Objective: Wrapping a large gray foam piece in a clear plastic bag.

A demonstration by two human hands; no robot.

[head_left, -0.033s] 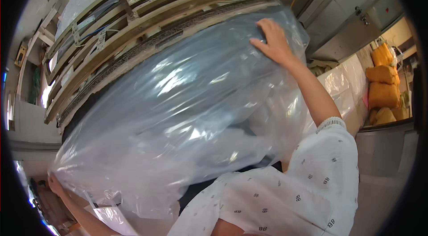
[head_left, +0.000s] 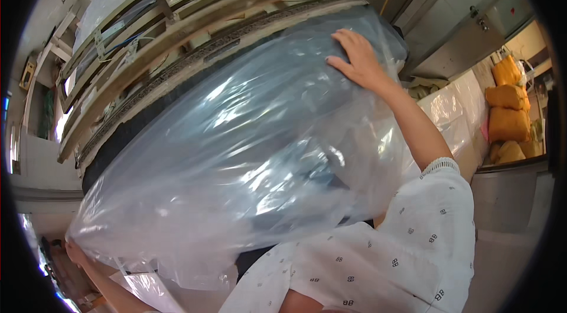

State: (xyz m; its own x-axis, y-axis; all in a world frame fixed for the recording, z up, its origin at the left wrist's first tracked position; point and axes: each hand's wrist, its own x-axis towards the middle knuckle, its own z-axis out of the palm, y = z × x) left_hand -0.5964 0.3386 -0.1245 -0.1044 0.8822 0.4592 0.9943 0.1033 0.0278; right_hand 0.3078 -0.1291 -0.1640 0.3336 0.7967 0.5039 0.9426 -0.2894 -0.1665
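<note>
- A large clear plastic bag [head_left: 248, 153], bulging over a dark bulky object inside it, is seen filling the middle of the view between the two hands.
- The right hand [head_left: 357, 59] is laid flat on the bag's upper far end, fingers spread and palm pressed on the film; nothing is gripped in a closed fist.
- The left hand [head_left: 75, 252] is found at the bag's lower left corner, touching the gathered plastic; it is largely hidden by the film, so how far it is closed cannot be told.
- The bag is bordered closely on its upper left by a stack of wooden frames [head_left: 195, 23], which runs diagonally and lies just beside or against the plastic.
- On the lower right the bag is met by the person's white patterned sleeve [head_left: 407, 254] and body.
- More wrapped goods [head_left: 455, 106] and yellow sacks [head_left: 508, 112] are noted on the right, well apart from the bag; some open floor is visible beyond the sleeve at the far right.
- Against the earlier frame, no clear difference is recorded: both hands have stayed at the same ends of the bag, and the bag lies as before.
</note>
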